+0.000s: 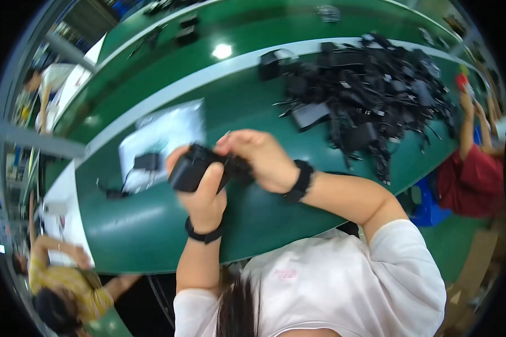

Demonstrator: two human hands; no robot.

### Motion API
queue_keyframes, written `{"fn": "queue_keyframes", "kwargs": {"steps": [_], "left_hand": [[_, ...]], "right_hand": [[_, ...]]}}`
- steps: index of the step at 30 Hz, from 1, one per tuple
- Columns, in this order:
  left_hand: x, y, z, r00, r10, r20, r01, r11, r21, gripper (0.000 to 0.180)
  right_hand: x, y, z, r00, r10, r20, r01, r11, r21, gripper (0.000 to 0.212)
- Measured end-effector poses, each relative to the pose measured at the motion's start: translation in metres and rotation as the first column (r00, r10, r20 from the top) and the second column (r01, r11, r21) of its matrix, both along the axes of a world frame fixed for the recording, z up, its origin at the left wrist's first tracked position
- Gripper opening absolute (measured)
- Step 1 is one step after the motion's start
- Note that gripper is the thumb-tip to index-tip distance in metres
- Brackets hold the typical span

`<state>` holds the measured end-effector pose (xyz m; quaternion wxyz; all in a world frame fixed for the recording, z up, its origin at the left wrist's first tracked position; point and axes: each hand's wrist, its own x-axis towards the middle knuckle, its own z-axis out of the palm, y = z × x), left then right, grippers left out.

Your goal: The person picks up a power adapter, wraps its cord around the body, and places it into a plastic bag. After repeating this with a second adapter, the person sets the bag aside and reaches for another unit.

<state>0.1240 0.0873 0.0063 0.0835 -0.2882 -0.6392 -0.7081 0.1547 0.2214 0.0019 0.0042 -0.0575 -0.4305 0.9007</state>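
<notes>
My left hand [206, 202] is wrapped round a black power adapter [188, 172], held above the green table. Beside it my right hand [269, 160] has its thumb and fingertips pinched together, close to the adapter's far end. What sits in that pinch is too small and blurred to make out. A dark bundle of cable [239, 168] shows between my two hands, smeared by motion. Left of my hands, another black adapter [147, 162] lies on a clear plastic bag [177, 126], its cable trailing to the left.
A large heap of black adapters and cables [365, 90] covers the table's right side. A pale rail [197, 81] divides the green table [152, 230] from a far green surface carrying a few dark items. People sit at both sides, one in yellow [67, 303], one in red [472, 180].
</notes>
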Motion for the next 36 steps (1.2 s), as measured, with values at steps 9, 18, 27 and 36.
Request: {"fn": "queue_keyframes", "kwargs": {"steps": [9, 18, 27, 36], "left_hand": [[0.003, 0.016, 0.010, 0.922, -0.081, 0.379, -0.062, 0.934, 0.352, 0.039], [-0.003, 0.009, -0.003, 0.822, -0.303, 0.481, 0.053, 0.884, 0.465, 0.049], [-0.071, -0.014, 0.005, 0.894, 0.434, -0.112, -0.431, 0.761, -0.485, 0.066], [-0.110, -0.030, -0.012, 0.879, 0.362, -0.310, -0.388, 0.167, -0.906, 0.018]], "right_hand": [[0.005, -0.016, 0.010, 0.963, -0.110, -0.244, 0.145, 0.981, 0.128, 0.029], [0.003, -0.010, 0.003, 0.916, 0.085, -0.391, 0.218, 0.714, 0.666, 0.062], [-0.028, 0.019, 0.010, 0.951, -0.207, -0.230, 0.296, 0.821, 0.488, 0.030], [-0.025, 0.024, -0.034, 0.934, -0.220, -0.281, 0.356, 0.526, 0.772, 0.045]]}}
